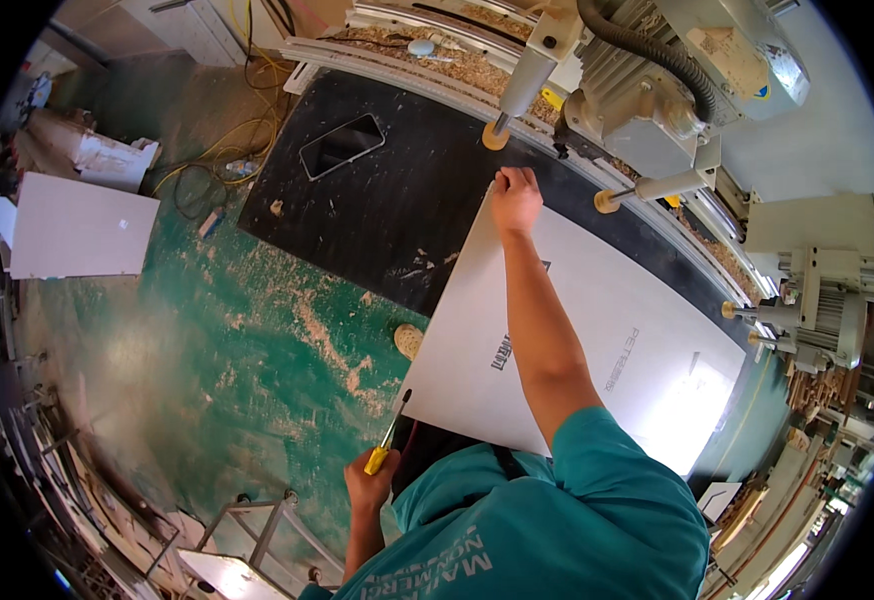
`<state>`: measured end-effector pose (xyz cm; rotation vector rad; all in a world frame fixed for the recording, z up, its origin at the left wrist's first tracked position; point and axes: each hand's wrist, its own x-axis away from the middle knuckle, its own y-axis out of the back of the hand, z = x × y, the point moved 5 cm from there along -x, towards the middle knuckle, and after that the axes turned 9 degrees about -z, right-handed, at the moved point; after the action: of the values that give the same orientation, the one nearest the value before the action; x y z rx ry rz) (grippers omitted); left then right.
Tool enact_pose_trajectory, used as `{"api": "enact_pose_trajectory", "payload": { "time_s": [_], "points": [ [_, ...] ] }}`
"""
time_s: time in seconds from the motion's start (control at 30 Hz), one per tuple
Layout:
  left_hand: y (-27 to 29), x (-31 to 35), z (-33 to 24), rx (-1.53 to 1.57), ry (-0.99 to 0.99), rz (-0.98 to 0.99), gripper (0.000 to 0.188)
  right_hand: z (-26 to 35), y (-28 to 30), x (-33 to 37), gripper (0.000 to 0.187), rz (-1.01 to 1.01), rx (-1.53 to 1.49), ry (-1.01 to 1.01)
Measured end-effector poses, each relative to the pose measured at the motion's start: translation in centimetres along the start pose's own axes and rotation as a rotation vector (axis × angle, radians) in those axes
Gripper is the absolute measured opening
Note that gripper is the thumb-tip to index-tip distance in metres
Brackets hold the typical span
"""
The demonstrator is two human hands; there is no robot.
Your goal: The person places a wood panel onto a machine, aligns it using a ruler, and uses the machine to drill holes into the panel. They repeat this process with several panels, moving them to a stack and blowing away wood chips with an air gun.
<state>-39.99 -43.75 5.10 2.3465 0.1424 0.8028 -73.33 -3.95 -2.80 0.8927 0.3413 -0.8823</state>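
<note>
Reaching far across the black machine table (377, 210), I press my right hand (515, 200) onto the far corner of a large white panel (597, 350); my fingers curl over its top edge, gripping it. The panel lies flat on the table, its near edge close to my chest and its far corner just short of the machine's rail. My left hand (369, 488) hangs low at my side, closed in a fist around the yellow handle of a screwdriver (387, 438), whose dark shaft points up toward the panel's near left corner without touching it, as far as I can tell.

A smartphone (342, 145) lies face up on the table, well apart from the panel. Two round yellow-tipped stops (495, 137) stand at the table's far side near my right hand, below a grey machine head (677, 90) with a black hose. Sawdust is scattered over the green floor (217, 360), where another white board (77, 228) lies to my left. My shoe (408, 340) shows beside the panel's left edge.
</note>
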Motion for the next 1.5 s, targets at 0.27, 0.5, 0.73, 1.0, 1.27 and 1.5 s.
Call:
{"api": "enact_pose_trajectory", "payload": {
  "time_s": [0.27, 0.5, 0.73, 1.0, 1.27, 1.5],
  "points": [
    [0.1, 3.4, 0.2, 0.242, 0.025, -0.182, 0.024, 6.8, 7.7, 35.7, 0.014, 0.885, -0.476, -0.43],
    [0.8, 10.7, -0.4, 0.262, 0.139, -0.339, 0.023, 17.4, 15.9, 37.6, 0.008, 1.16, -0.57, 0.305],
    [-2.4, 22.8, 6.9, 0.186, 0.297, -0.511, 0.023, 12.5, 13.1, 25.7, 0.009, 0.872, -0.467, 0.534],
    [-6.8, 33.5, 8.0, 0.201, 0.327, -0.677, 0.02, 17.4, 11.7, 28.3, 0.006, 1.062, -0.65, 0.914],
    [-10.6, 40.6, 13.1, 0.363, 0.293, -0.781, 0.025, 8.8, 22.5, 28.5, 0.01, 1.344, -0.603, 1.223],
    [-15.4, 44.7, 19.0, 0.466, 0.159, -0.65, 0.03, -9.0, 46.9, 27.8, 0.017, 1.395, -0.487, 1.059]
  ]
}}
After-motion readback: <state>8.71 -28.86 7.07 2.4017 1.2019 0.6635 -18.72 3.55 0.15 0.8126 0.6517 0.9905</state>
